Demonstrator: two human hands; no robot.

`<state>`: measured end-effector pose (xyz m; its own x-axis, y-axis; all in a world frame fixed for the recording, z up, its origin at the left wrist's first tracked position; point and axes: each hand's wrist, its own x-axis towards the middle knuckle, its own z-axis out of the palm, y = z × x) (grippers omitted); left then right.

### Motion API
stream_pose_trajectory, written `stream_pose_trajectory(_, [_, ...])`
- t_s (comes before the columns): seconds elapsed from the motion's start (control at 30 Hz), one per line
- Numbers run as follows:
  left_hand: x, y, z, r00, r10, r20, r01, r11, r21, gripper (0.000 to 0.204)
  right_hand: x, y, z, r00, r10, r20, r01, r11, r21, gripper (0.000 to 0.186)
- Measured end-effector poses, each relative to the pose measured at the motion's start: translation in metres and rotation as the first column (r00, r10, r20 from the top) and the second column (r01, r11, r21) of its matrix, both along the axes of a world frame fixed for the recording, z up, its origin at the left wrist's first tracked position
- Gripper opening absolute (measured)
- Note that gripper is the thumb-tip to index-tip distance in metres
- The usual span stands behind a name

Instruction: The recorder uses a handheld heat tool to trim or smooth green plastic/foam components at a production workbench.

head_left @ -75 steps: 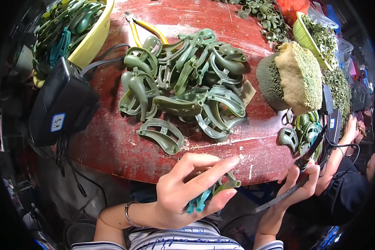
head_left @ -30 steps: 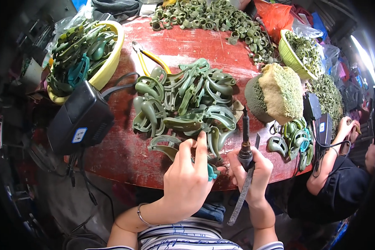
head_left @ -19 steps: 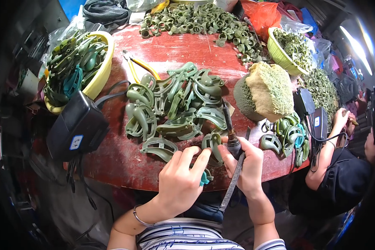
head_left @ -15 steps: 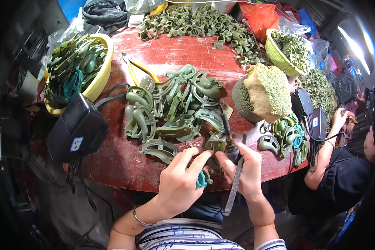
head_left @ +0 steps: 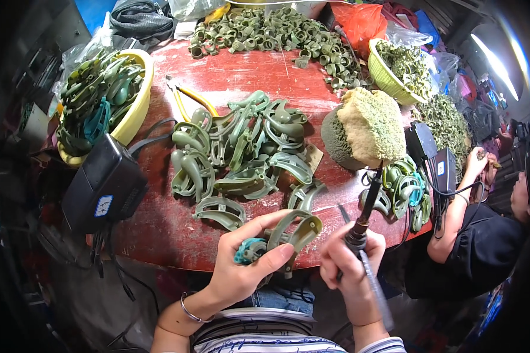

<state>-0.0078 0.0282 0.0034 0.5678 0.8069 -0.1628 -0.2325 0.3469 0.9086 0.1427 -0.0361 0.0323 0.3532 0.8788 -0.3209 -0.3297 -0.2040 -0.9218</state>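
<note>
Green wax part (head_left: pixel 291 230) gripped in left hand (head_left: pixel 241 270), soldering iron (head_left: pixel 365 212) clenched in right hand (head_left: pixel 350 265); pile (head_left: pixel 241 147) far on table (head_left: pixel 159 217) left unworked

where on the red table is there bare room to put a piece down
Bare red table lies between the black box and the pile of green curved pieces, and a strip between that pile and the small green rings. Around the sponge it is crowded.

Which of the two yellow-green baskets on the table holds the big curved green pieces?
The yellow basket at the table's left edge, heaped with large curved green pieces. The other basket, far right, holds only small green bits.
</note>
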Motion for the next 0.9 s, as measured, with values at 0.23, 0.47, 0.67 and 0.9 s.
stream_pose_trajectory(0.23, [-0.012,-0.001,-0.004,0.977,-0.157,0.143,0.187,0.956,-0.227,0.036,0.030,-0.022,-0.007,0.930,0.199,-0.308,-0.272,0.938,-0.215,0.017])
stream_pose_trajectory(0.47, [-0.002,-0.003,0.002,0.972,-0.181,0.150,0.222,0.914,-0.339,0.046,0.023,-0.033,-0.028,0.998,0.054,0.027,-0.046,0.970,-0.237,0.021])
stream_pose_trajectory(0.67, [0.006,-0.010,0.008,0.978,-0.208,0.026,0.202,0.906,-0.372,0.051,0.016,-0.038,-0.019,0.982,-0.174,0.077,0.173,0.985,0.009,0.025])
stream_pose_trajectory(0.9, [0.006,-0.008,0.016,0.966,-0.257,0.040,0.251,0.881,-0.402,0.049,0.004,-0.045,-0.014,0.986,-0.147,0.084,0.125,0.965,0.232,0.031])
